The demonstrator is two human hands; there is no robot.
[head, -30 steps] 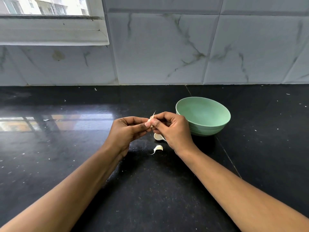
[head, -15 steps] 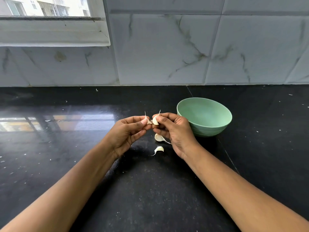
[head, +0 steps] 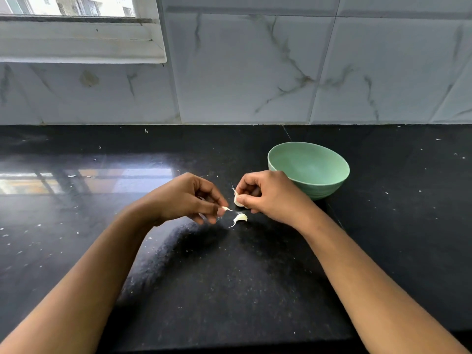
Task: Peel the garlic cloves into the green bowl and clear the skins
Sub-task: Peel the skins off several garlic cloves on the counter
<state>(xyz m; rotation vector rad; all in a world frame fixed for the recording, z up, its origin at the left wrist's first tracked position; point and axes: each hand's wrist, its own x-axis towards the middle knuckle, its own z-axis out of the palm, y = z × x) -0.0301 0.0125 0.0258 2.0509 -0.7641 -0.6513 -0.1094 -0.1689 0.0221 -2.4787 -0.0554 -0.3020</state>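
Green, at two o'clock: keeps bowl [head: 322,193] near for dropping. Grips clove [head: 238,201] in right hand [head: 272,198]; pinches skin [head: 226,208] in left hand [head: 182,198] at nine, held apart to strip. Leaves spare clove [head: 241,217] on tabletop [head: 229,290] at six, likely next.

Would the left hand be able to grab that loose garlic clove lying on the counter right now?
Probably yes: the loose clove lies on the black counter right by the left hand, nothing between them. It pinches a scrap of skin, though, so it would likely drop that first.
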